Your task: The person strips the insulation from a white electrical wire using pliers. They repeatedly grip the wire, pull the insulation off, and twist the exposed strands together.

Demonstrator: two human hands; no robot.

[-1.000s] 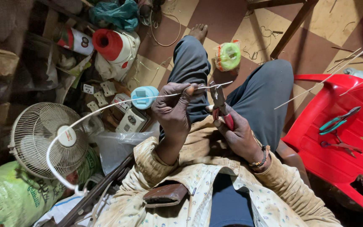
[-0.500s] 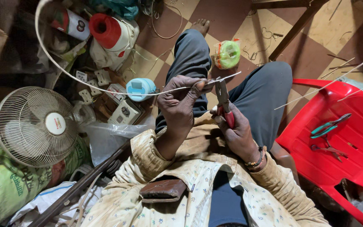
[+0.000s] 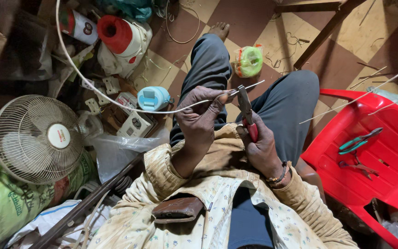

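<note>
Head view shows us seated over a checked floor, both hands raised above our knees. Our left hand (image 3: 199, 117) is closed around a white cable (image 3: 116, 102), thumb and fingers pinching it near its bared end, while the rest of the cable arcs away to the left over the clutter. Our right hand (image 3: 260, 144) is wrapped tight round the red handles of the pliers (image 3: 246, 110), whose tip meets the cable just beside the left fingertips. Left of us stands a table fan (image 3: 35, 138); on our right a red plastic chair (image 3: 392, 184) carries green-handled pliers (image 3: 359, 139).
</note>
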